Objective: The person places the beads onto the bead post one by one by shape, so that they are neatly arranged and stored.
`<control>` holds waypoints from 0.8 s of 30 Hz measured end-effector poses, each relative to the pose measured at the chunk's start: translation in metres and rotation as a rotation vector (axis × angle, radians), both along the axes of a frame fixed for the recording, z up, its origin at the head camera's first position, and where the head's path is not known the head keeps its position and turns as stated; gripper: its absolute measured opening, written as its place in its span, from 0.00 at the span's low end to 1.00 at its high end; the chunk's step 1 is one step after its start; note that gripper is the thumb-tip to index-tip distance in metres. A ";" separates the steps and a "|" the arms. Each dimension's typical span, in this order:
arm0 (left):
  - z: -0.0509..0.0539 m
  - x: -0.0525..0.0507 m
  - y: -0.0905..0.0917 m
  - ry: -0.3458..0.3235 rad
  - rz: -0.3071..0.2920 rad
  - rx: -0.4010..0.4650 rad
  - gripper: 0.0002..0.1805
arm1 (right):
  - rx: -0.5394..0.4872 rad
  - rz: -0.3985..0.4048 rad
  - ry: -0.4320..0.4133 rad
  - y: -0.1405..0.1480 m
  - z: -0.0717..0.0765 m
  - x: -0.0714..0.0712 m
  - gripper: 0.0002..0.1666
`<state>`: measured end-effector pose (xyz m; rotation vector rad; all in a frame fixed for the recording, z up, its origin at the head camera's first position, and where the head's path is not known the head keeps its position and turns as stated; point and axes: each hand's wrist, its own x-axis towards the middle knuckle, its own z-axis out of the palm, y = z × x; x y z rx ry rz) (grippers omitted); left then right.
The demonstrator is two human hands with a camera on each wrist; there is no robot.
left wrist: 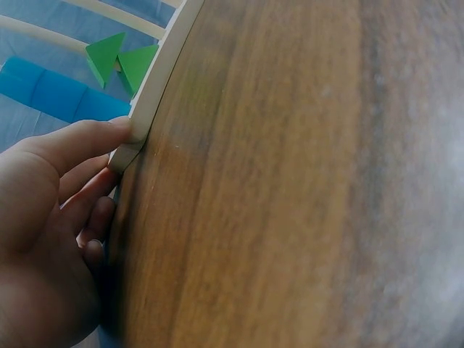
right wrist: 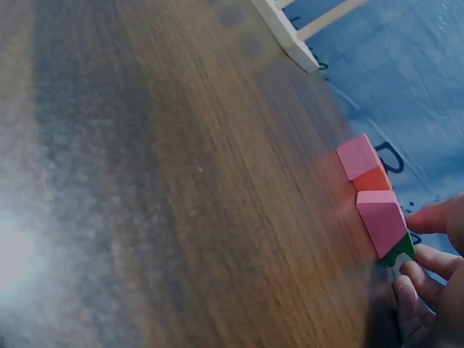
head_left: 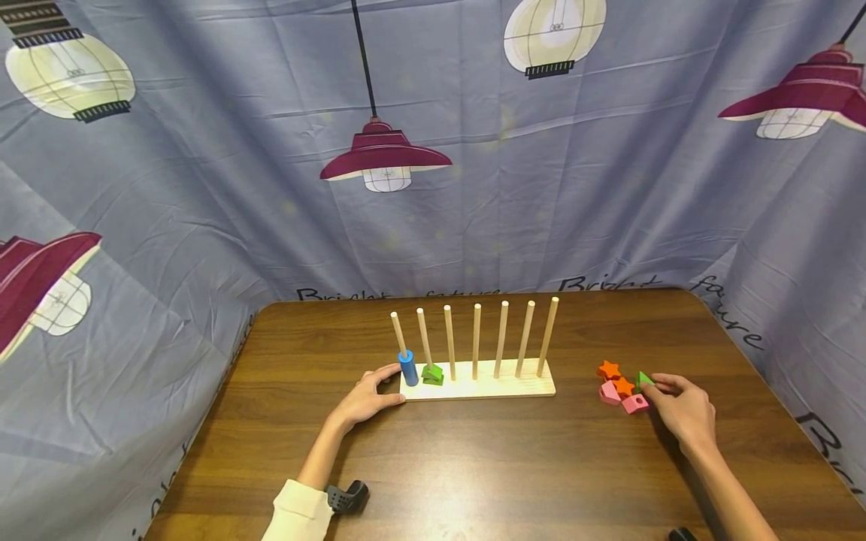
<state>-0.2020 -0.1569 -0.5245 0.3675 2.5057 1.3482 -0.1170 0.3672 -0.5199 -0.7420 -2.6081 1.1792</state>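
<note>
A wooden base (head_left: 483, 387) with several upright pegs stands mid-table. Blue pieces (head_left: 409, 370) are stacked on its leftmost peg, and green triangles (head_left: 433, 374) sit on the second. My left hand (head_left: 361, 398) grips the left end of the base, thumb at the front edge; the left wrist view shows the thumb against the wood (left wrist: 148, 101). At the right, my right hand (head_left: 683, 413) pinches a green triangle (head_left: 644, 381), partly hidden by the fingers in the right wrist view, beside pink blocks (right wrist: 382, 221).
Orange stars (head_left: 609, 370) and pink blocks (head_left: 636, 404) lie in a small group right of the base. A patterned curtain (head_left: 460, 225) hangs behind the brown table (head_left: 507, 458). Dark straps are on the wrists.
</note>
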 end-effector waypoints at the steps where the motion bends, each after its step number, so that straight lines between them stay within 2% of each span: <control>1: 0.000 0.000 0.000 -0.002 -0.001 0.001 0.35 | 0.005 0.005 -0.006 0.001 0.000 -0.001 0.30; 24: -0.002 -0.001 0.000 0.014 -0.003 -0.002 0.36 | 0.070 0.086 -0.023 0.007 0.004 -0.003 0.26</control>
